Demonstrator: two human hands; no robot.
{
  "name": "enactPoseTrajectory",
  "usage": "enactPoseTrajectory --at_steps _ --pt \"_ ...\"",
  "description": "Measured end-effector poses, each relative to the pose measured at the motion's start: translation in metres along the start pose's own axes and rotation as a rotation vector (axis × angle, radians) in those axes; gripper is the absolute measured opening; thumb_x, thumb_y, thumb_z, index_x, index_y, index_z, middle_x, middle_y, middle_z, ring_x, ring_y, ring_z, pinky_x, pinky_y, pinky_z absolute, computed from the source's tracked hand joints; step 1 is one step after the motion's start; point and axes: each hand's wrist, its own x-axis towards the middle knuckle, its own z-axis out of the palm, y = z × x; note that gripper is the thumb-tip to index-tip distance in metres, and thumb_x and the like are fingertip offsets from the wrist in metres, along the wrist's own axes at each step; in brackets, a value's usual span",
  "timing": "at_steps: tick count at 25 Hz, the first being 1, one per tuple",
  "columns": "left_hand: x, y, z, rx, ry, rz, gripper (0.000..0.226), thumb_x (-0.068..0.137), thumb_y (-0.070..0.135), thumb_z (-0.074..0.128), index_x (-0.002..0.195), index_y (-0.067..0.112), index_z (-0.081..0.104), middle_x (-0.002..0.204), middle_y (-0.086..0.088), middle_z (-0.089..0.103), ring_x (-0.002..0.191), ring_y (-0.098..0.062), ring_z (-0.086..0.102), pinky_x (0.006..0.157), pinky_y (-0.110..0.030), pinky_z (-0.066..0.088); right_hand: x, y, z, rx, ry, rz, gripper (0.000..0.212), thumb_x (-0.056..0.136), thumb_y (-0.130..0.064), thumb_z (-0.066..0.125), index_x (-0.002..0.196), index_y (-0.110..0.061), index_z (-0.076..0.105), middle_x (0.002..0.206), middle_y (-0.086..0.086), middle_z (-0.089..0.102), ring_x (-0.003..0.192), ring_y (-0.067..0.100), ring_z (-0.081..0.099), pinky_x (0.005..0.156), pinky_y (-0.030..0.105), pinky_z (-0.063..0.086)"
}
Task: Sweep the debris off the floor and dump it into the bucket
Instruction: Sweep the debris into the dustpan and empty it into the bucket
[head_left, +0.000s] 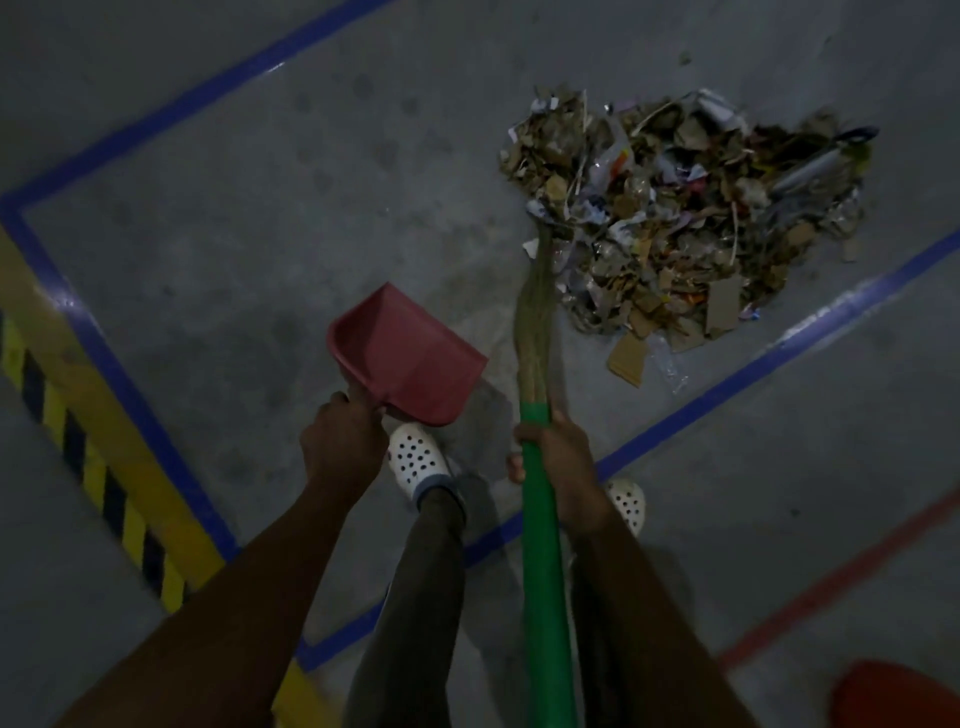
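Hands (340, 441) around dustpan (410, 353) and broom (545, 597)

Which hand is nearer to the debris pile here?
Right. The right hand grips the broom, whose bristles reach the near edge of the debris pile; the left hand holds the red dustpan farther off to its left.

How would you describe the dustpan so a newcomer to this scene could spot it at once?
Find the floor patch framed by blue tape, with the debris pile at its far right. Just left of the green-handled broom, the left hand grips the dustpan above a white clog. It is the only pinkish-red, flat open scoop; the pile is brown scraps.
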Motion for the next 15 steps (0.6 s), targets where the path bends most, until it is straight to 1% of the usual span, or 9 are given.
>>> enactPoseTrajectory --at_steps 2,3,4,6,7,9,10,13,15 --pt "0.01 -0.01 -0.014 0.046 -0.024 0.025 0.033 0.092 0.022 0.06 0.12 0.007 0.053 0.102 -0.017 0.062 0.093 -0.039 0.063 0.063 -0.039 0.038 -0.039 0.015 0.01 0.053 -0.07 -0.016 0.066 0.075 -0.009 0.069 0.127 -0.048 0.058 0.066 0.01 0.062 0.051 0.026 0.054 0.048 0.033 0.046" --pt "0.015 -0.014 -0.02 0.066 -0.032 0.044 0.032 0.092 0.023 0.059 0.119 0.006 0.053 0.102 -0.017 0.062 0.092 -0.038 0.063 0.063 -0.038 0.037 -0.05 0.017 0.02 0.06 -0.099 -0.027 0.069 0.074 -0.011 0.069 0.123 -0.058 0.057 0.068 0.011 0.062 0.05 0.026 0.054 0.047 0.032 0.047" --pt "0.021 -0.018 -0.024 0.084 -0.036 0.069 0.032 0.093 0.024 0.059 0.118 0.006 0.053 0.101 -0.017 0.062 0.092 -0.038 0.063 0.062 -0.038 0.037 -0.051 0.015 0.03 0.059 -0.103 -0.049 0.067 0.075 -0.011 0.068 0.117 -0.062 0.058 0.069 0.012 0.063 0.049 0.025 0.054 0.046 0.032 0.047" --pt "0.035 -0.023 -0.03 0.108 -0.038 0.117 0.032 0.093 0.026 0.059 0.119 0.007 0.053 0.101 -0.017 0.062 0.092 -0.039 0.063 0.064 -0.039 0.04 -0.033 0.006 0.047 0.021 -0.07 -0.086 0.062 0.078 -0.008 0.065 0.105 -0.064 0.062 0.069 0.011 0.065 0.047 0.024 0.055 0.045 0.031 0.047" --pt "0.042 -0.024 -0.03 0.123 -0.042 0.136 0.033 0.093 0.026 0.059 0.12 0.008 0.052 0.101 -0.017 0.062 0.092 -0.039 0.063 0.065 -0.041 0.044 -0.02 0.002 0.052 0.008 -0.037 -0.082 0.063 0.08 -0.004 0.064 0.102 -0.064 0.061 0.069 0.01 0.066 0.048 0.024 0.056 0.046 0.031 0.047" --pt "0.052 -0.024 -0.031 0.154 -0.052 0.16 0.034 0.093 0.025 0.061 0.121 0.009 0.052 0.103 -0.017 0.062 0.094 -0.039 0.063 0.068 -0.043 0.047 0.0 -0.001 0.05 0.003 0.009 -0.066 0.065 0.082 0.0 0.063 0.108 -0.059 0.055 0.068 0.01 0.067 0.05 0.025 0.057 0.049 0.032 0.048" --pt "0.055 -0.023 -0.03 0.161 -0.055 0.18 0.034 0.092 0.025 0.061 0.121 0.009 0.052 0.103 -0.017 0.062 0.094 -0.04 0.063 0.068 -0.043 0.047 0.004 0.003 0.046 0.009 0.026 -0.075 0.067 0.081 -0.002 0.064 0.11 -0.061 0.053 0.068 0.009 0.068 0.051 0.026 0.058 0.051 0.034 0.049" --pt "0.058 -0.014 -0.028 0.152 -0.045 0.235 0.032 0.092 0.027 0.063 0.117 0.009 0.054 0.101 -0.017 0.063 0.092 -0.04 0.064 0.066 -0.042 0.046 -0.01 0.026 0.021 0.027 0.058 -0.107 0.074 0.076 -0.011 0.068 0.101 -0.079 0.052 0.075 0.009 0.073 0.053 0.027 0.061 0.052 0.036 0.051" --pt "0.059 -0.008 -0.025 0.165 -0.041 0.292 0.031 0.091 0.028 0.063 0.115 0.01 0.055 0.099 -0.016 0.064 0.089 -0.039 0.064 0.062 -0.04 0.042 -0.027 0.042 -0.003 0.084 0.097 -0.122 0.08 0.079 -0.011 0.069 0.113 -0.08 0.048 0.077 0.009 0.073 0.051 0.028 0.059 0.05 0.035 0.05"
